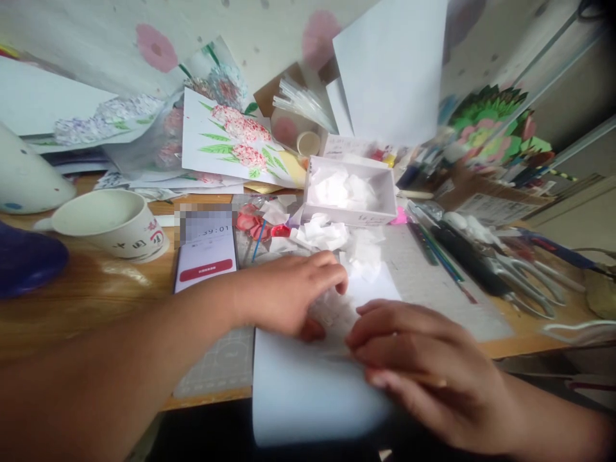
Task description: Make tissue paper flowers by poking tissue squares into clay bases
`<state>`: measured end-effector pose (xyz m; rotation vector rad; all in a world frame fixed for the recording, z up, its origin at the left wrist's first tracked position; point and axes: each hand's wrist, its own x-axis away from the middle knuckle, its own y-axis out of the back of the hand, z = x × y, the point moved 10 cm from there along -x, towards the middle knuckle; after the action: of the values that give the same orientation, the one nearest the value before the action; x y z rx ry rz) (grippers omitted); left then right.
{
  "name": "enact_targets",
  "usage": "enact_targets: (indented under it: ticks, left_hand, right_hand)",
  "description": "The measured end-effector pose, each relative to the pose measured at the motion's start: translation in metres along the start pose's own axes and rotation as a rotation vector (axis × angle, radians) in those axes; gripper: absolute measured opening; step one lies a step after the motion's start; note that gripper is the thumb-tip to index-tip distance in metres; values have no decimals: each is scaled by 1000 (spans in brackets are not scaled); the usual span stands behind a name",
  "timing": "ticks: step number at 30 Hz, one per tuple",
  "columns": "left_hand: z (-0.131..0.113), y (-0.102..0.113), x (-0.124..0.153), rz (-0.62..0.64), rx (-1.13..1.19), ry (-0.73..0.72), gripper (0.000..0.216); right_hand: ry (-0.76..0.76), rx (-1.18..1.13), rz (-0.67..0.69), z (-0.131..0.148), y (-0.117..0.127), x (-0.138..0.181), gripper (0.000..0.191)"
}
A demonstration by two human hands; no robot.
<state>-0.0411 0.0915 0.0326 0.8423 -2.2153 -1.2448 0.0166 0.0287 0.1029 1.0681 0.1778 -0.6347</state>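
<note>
My left hand (293,292) reaches over a white paper sheet (312,391), its fingers bent and its thumb apart from the index finger. Between my hands lies a whitish crumpled patch (334,311) on the sheet, blurred and partly covered by the fingers. My right hand (423,359) is closed around a thin wooden stick (430,379); its tip is hidden. Beyond my left hand, torn white paper pieces (322,232) are heaped in front of a white box (350,212) that holds more pieces. The sheet's near end hangs over the table edge.
A phone (206,256) lies left of the sheet, with a paper cup (110,224) farther left. Scissors (524,276) and pencils (440,256) lie on the right. Flower pictures (235,138) lean at the back. A grey cutting mat (212,366) lies under the sheet.
</note>
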Motion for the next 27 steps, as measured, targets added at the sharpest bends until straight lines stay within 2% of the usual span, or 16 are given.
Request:
enact_targets:
  ticks: [2, 6, 13, 20, 22, 24, 27]
  left_hand:
    - [1, 0, 0, 4, 3, 6, 50]
    - [1, 0, 1, 15, 2, 14, 49]
    - [-1, 1, 0, 2, 8, -5, 52]
    - [-3, 1, 0, -6, -5, 10, 51]
    - [-2, 1, 0, -3, -7, 20, 49]
    - [1, 0, 0, 14, -5, 40, 47]
    - [1, 2, 2, 41, 21, 70, 53]
  right_hand:
    - [-56, -22, -29, -8, 3, 0, 11]
    - [-63, 45, -27, -15, -5, 3, 7]
    - [36, 157, 25, -13, -19, 6, 7]
    - [99, 225, -4, -10, -25, 5, 6]
    - [102, 165, -25, -8, -15, 3, 6]
    - [65, 59, -90, -12, 6, 2, 7]
    - [-68, -20, -293, -37, 50, 11, 11]
